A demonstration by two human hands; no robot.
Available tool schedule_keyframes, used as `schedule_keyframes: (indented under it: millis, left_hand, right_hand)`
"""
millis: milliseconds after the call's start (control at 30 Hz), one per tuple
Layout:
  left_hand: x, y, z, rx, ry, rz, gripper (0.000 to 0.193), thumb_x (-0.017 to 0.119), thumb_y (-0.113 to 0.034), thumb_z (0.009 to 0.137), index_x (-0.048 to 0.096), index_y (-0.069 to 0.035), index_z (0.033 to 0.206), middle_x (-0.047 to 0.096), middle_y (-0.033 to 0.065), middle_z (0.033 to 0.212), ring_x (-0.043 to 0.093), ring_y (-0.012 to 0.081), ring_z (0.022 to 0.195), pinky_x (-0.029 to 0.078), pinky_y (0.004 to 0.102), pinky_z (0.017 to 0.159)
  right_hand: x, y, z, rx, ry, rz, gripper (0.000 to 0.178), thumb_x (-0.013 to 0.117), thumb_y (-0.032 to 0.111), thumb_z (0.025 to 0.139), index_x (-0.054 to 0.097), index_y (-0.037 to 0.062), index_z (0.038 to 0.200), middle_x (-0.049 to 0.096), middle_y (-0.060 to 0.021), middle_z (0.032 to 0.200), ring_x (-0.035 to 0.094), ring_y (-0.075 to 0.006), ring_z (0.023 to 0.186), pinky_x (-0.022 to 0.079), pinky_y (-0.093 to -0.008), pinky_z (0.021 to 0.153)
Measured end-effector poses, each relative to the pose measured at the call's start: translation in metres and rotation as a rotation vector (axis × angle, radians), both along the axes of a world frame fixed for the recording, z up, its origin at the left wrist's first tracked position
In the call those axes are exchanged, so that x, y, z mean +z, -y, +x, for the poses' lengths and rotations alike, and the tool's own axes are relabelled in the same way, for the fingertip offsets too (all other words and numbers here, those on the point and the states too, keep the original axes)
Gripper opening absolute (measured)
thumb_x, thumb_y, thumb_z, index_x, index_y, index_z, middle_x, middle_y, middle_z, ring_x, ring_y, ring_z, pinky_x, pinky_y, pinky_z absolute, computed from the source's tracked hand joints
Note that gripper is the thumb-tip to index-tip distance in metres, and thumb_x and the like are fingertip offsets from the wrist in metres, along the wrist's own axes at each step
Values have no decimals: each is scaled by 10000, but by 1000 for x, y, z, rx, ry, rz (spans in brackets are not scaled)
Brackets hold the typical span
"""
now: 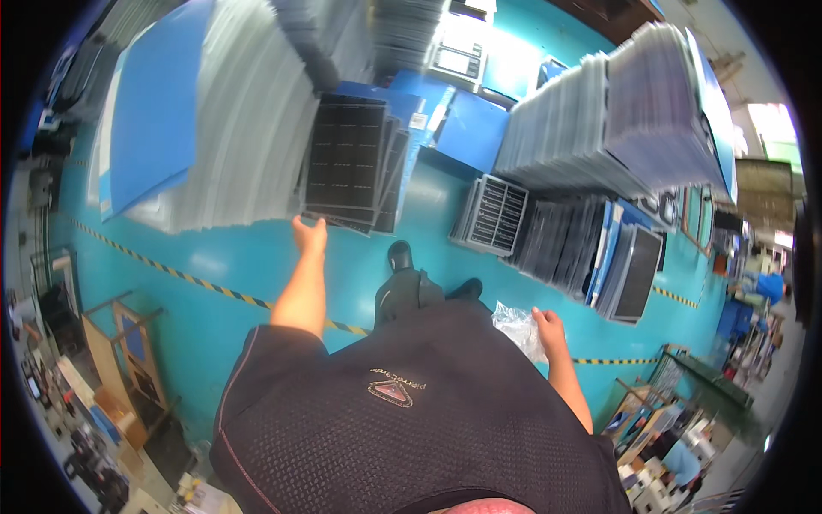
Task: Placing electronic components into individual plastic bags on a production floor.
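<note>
My left hand [309, 236] reaches forward to the near edge of a black rectangular tray [344, 154] marked with rows of small light lines. The fingers are at the tray's near left corner and appear closed on its edge, though their tips are partly hidden. That tray lies on top of a slightly fanned stack of similar trays, beside a tall stack of pale translucent sheets [248, 120]. Lower on the right, my right hand [550, 331] grips a crumpled clear plastic bag [517, 329] beside my body.
Blue panels [471, 130] stand behind the trays. To the right are a small stack of gridded trays [498, 214], a row of dark trays [556, 238] and tall sheet stacks [655, 107]. Yellow-and-black tape [193, 278] crosses the teal floor [205, 321]. A wooden frame [128, 360] stands left.
</note>
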State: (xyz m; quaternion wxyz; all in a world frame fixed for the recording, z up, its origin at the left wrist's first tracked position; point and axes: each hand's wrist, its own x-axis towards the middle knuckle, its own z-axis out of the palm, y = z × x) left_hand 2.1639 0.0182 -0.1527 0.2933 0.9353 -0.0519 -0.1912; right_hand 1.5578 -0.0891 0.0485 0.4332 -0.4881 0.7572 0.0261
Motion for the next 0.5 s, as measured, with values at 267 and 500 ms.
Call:
schedule_keyframes:
  millis: [267,500]
  left_hand:
    - [33,58,-134,-769,-109,-17,491,711,-151,790,510,-27,1220,619,191,1055,618,315,953,503,424,859]
    - [71,114,-241,-1030,-605,82,370,660,-152,903,524,-90,1241,627,76,985,624,164,741,514,309,624]
  right_hand:
    - [-1,-23,-36,-67,29,-63,616,610,616,897,643,2,861,667,-167,810,622,-276,782,496,-418,732]
    - [28,-18,-121,-25,-2,-123,632,674,667,811,639,37,844,679,-184,854,650,-327,831,512,-418,753]
